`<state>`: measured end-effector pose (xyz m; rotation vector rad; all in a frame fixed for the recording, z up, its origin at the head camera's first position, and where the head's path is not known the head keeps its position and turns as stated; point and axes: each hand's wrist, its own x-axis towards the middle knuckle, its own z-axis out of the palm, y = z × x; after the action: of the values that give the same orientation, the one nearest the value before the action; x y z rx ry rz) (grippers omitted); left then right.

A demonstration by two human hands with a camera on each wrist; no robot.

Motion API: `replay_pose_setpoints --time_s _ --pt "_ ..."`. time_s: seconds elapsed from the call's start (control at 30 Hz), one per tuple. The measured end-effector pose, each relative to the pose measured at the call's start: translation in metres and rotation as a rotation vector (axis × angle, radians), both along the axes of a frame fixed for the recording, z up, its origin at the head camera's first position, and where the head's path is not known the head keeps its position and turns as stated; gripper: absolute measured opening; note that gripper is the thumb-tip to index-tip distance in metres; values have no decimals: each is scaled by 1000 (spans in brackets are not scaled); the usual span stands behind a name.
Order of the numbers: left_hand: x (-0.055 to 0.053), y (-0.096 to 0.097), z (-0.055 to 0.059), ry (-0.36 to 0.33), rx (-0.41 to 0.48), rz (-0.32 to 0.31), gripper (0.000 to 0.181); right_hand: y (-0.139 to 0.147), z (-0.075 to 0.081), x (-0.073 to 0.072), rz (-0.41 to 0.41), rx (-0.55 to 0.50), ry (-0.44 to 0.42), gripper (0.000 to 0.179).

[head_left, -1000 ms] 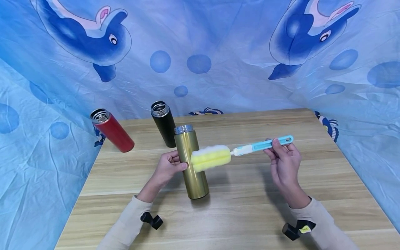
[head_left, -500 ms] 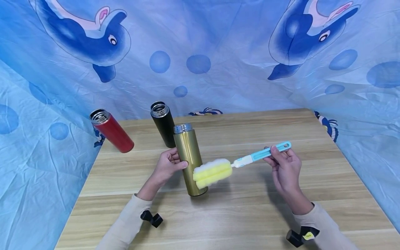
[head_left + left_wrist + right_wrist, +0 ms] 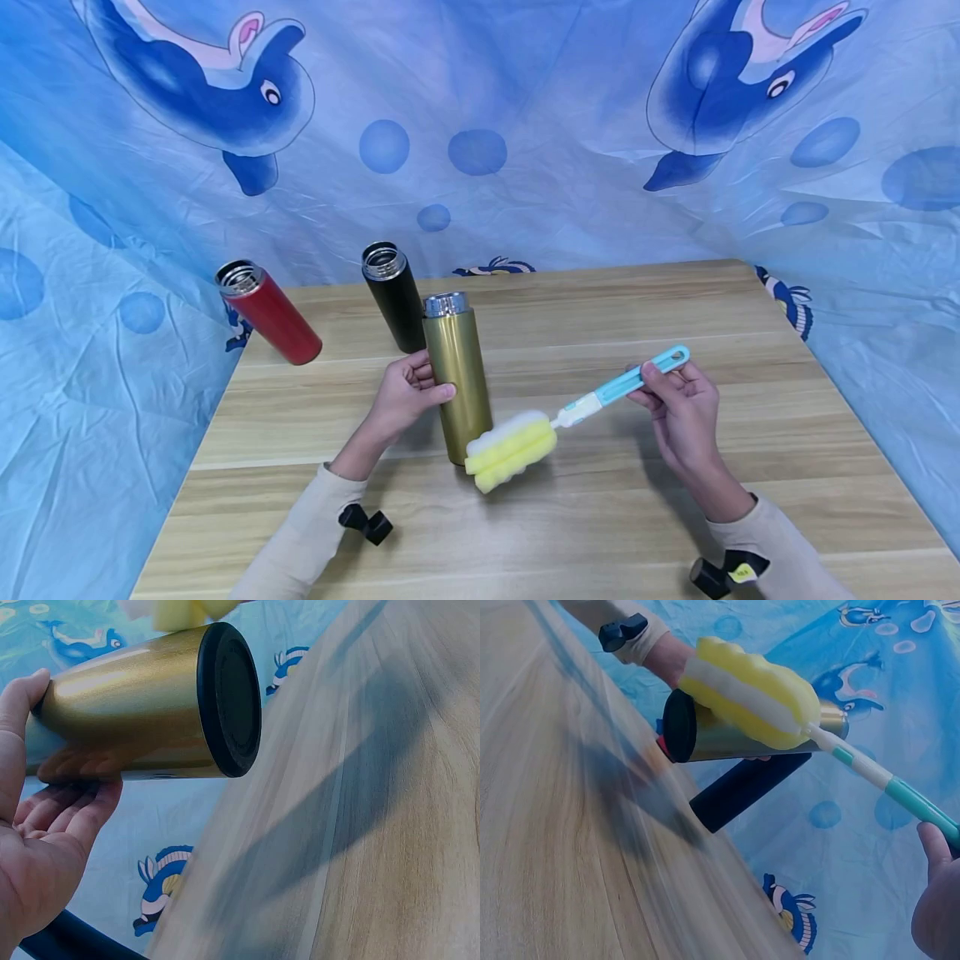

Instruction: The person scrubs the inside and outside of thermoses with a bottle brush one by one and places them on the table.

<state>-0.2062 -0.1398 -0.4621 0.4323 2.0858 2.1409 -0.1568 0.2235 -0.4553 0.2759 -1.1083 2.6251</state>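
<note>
Gold metallic cylindrical bottle [image 3: 459,367] in the left hand [image 3: 405,396], long-handled sponge brush [image 3: 579,408] in the right hand [image 3: 684,408]

Nearest are two beige sleeves [image 3: 300,533], each with a black wrist device [image 3: 366,525] strapped on. The right hand pinches the turquoise-and-white plastic handle between thumb and fingers. The brush slants down to its thick yellow-and-white sponge head [image 3: 513,450], which sits in front of the gold bottle's lower end; whether they touch cannot be told. The left hand grips that bottle round its side, thumb in front, its black base held clear of the pale wood-grain table [image 3: 600,517]. Behind it stands a black cylindrical bottle [image 3: 397,304] with an open silver-coloured neck; a similar red cylindrical bottle [image 3: 273,317] stands farther left. Beyond the table hangs a blue dolphin-print sheet [image 3: 562,167].
</note>
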Motion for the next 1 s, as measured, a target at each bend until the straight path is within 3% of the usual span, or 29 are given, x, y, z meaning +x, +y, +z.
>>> replay_pose_setpoints --time_s 0.2,0.63,1.0 --pt "1 0 1 -41 -32 8 56 -1 -1 0 12 25 5 13" --pt "7 3 4 -50 -29 -84 60 -3 6 -4 4 31 24 10" --pt "8 3 6 -71 -74 -33 61 -8 17 -10 -49 -12 18 8"
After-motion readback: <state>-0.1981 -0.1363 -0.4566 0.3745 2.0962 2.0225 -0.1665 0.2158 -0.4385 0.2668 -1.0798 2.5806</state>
